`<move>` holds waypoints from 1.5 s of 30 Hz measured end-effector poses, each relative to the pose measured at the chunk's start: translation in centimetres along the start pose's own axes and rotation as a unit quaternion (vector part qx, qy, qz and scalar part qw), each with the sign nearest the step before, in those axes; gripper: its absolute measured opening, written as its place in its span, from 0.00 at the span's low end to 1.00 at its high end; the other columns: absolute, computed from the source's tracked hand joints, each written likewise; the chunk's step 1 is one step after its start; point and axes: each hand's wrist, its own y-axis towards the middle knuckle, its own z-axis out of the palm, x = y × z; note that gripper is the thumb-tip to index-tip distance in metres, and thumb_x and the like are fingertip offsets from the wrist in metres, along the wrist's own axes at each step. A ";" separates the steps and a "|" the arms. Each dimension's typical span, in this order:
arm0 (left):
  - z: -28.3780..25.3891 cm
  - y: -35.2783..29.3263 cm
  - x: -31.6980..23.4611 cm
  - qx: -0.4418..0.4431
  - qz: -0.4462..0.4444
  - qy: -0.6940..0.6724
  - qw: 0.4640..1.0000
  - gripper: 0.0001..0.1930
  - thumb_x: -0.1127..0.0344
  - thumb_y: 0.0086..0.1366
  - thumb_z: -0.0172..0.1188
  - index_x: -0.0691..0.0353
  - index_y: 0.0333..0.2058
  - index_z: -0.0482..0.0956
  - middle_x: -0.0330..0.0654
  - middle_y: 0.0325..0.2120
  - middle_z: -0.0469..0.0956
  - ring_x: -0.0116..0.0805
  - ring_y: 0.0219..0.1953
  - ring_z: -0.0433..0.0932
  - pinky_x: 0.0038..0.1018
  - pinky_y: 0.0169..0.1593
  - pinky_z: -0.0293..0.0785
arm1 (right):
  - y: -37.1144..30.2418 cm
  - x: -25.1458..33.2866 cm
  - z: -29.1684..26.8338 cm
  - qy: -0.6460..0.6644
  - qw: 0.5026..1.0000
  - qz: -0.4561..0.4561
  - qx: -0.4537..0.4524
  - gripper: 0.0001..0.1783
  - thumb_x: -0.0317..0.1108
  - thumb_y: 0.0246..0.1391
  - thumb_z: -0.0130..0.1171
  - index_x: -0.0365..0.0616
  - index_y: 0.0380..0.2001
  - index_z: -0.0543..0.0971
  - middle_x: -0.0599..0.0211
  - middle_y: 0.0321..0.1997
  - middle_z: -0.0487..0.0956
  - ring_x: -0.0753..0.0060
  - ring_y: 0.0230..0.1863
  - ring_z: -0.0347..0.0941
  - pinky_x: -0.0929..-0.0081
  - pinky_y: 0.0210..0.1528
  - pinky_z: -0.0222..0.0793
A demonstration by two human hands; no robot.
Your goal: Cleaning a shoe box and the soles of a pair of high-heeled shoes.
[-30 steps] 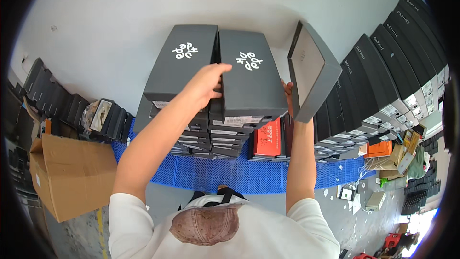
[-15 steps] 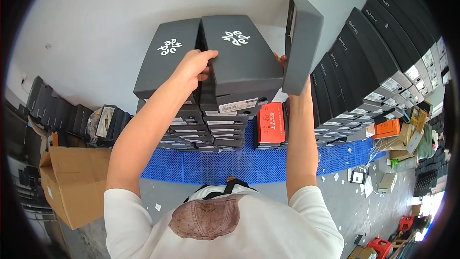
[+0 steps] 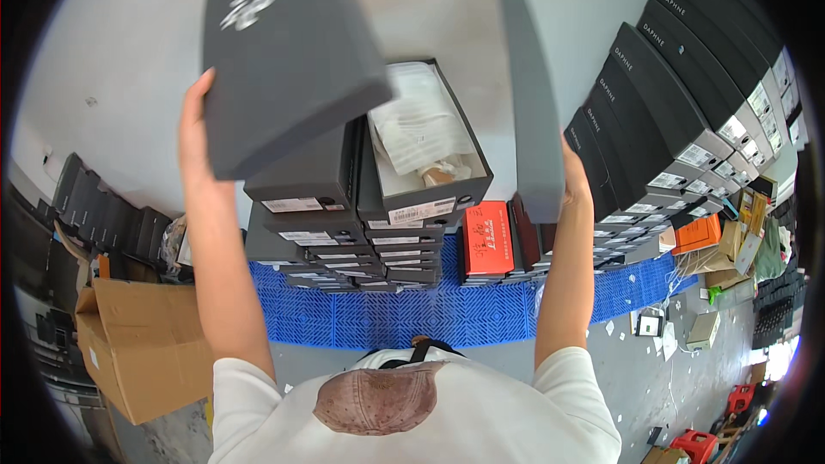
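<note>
My left hand [image 3: 196, 133] grips the edge of a dark grey shoebox lid [image 3: 288, 60] with a white printed design, raised and tilted over the left stack. Beside it stands an open shoebox [image 3: 475, 190] on top of a stack. Inside lies white translucent wrapping [image 3: 417, 116], with a bit of something beige showing at the near end. My right hand [image 3: 574, 176] holds a second, plain grey lid [image 3: 534, 107] upright on edge, to the right of the open box. The fingers behind that lid are hidden.
Left of the open box is a stack of closed grey shoeboxes [image 3: 301, 180]. A red box [image 3: 486, 239] sits on a lower pile. Tall shoebox stacks [image 3: 653, 94] line the right. A cardboard carton [image 3: 155, 344] stands at left. Blue matting [image 3: 404, 318] covers the floor below the stacks.
My left hand has lifted the lid off the middle shoebox and carried it up and left, exposing the wrapping inside. The lid in my right hand has turned more edge-on and shifted slightly.
</note>
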 end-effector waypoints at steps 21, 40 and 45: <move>-19.2 -14.2 1.9 -0.124 -0.044 -0.209 0.969 0.20 0.57 0.68 0.44 0.65 0.50 0.71 0.43 0.47 0.74 0.35 0.48 0.73 0.30 0.52 0.68 | 9.5 -1.4 9.4 -0.762 0.644 -0.058 -0.014 0.37 0.55 0.61 0.32 0.28 0.33 0.77 0.41 0.27 0.77 0.44 0.26 0.75 0.57 0.36 0.71; -15.3 -23.8 9.7 0.081 -0.074 -0.104 0.988 0.34 0.59 0.55 0.53 0.71 0.57 0.57 0.58 0.50 0.68 0.51 0.48 0.73 0.41 0.50 0.73 | -18.3 -11.6 8.1 -0.347 0.892 -0.274 0.100 0.27 0.49 0.60 0.46 0.35 0.48 0.71 0.58 0.46 0.73 0.64 0.47 0.69 0.65 0.51 0.63; 0.2 -27.9 14.7 0.172 -0.239 0.024 0.955 0.37 0.67 0.51 0.59 0.73 0.59 0.55 0.54 0.53 0.65 0.42 0.54 0.68 0.32 0.57 0.63 | -30.5 -11.5 -1.1 -0.107 0.987 -0.063 0.103 0.39 0.63 0.59 0.36 0.38 0.55 0.66 0.61 0.54 0.71 0.65 0.54 0.67 0.66 0.56 0.60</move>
